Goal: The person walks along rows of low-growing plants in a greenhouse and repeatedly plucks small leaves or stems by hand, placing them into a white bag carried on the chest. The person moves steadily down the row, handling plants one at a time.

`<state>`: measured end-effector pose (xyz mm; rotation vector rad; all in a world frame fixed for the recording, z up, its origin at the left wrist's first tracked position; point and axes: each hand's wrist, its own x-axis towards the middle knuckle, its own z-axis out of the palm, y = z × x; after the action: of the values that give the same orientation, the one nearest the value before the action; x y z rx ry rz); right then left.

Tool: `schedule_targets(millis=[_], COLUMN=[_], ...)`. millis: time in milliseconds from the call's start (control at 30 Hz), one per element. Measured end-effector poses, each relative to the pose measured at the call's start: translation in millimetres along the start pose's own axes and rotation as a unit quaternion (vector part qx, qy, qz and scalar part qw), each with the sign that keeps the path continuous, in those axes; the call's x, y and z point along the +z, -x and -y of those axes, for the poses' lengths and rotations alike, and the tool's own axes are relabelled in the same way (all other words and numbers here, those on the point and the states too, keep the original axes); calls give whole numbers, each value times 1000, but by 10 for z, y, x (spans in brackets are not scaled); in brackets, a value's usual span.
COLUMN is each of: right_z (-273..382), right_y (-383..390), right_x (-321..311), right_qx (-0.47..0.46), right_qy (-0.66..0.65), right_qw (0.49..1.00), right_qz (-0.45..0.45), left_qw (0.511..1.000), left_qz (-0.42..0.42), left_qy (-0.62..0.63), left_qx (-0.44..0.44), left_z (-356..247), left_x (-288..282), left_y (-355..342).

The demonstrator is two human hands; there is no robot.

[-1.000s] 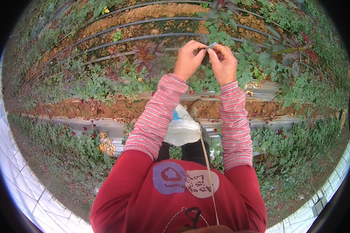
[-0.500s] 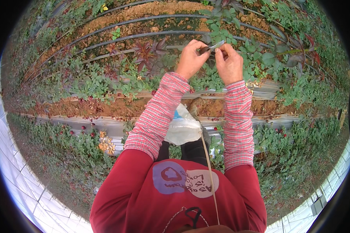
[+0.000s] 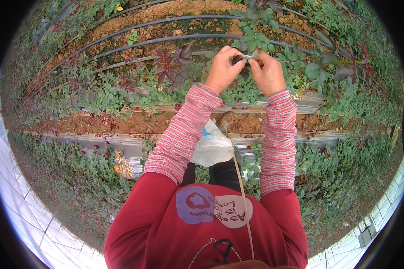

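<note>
Out over the plant row, my left hand (image 3: 223, 69) and my right hand (image 3: 269, 75) are close together, thumbs and fingertips pinched. Between them stretches a small pale, see-through strip (image 3: 252, 55), thin like plastic film. My right fingertips grip its right end. A dark piece (image 3: 238, 58), perhaps a leaf or stem, shows at my left fingertips; its kind is too small to tell. Green leaves (image 3: 256, 41) stand right behind the strip, and more foliage lies below my hands.
Black hoses (image 3: 175, 41) run across the brown soil beyond my hands. Dark red-leaved shoots (image 3: 166, 65) grow to the left. A white plastic bag (image 3: 213, 148) hangs at my waist beside a cord (image 3: 241, 184). Plastic sheeting (image 3: 90, 142) edges the soil path, with fallen red petals around.
My right hand has shifted slightly right and down, a little farther from the left. The pale strip, raised at an angle before, now lies flatter and looks twisted between the fingertips.
</note>
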<state>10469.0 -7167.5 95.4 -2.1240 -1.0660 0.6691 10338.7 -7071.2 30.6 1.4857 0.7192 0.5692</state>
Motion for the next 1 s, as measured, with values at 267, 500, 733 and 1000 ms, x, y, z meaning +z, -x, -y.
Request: schedule_targets(millis=[267,500,733,1000], right_z=[-38,-68,88,-112], right_y=[-24,-75,-87,-226], right_x=[-27,-10,-62,-41], right_qx=[23,34,42,38], right_qy=[-144,-168,-218,-248], right_qw=[989,983,973,968], right_qz=[-16,-62,-65,-30], left_qw=[1000,999,999,997], left_qz=[4,9,-11,-50], left_qy=[-27,-34,-21,17], left_qx=[-3,11,22,60], left_z=[-123,-58,-35,-421], left_x=[-16,40,82,34], left_y=[-51,-78,-115,-121])
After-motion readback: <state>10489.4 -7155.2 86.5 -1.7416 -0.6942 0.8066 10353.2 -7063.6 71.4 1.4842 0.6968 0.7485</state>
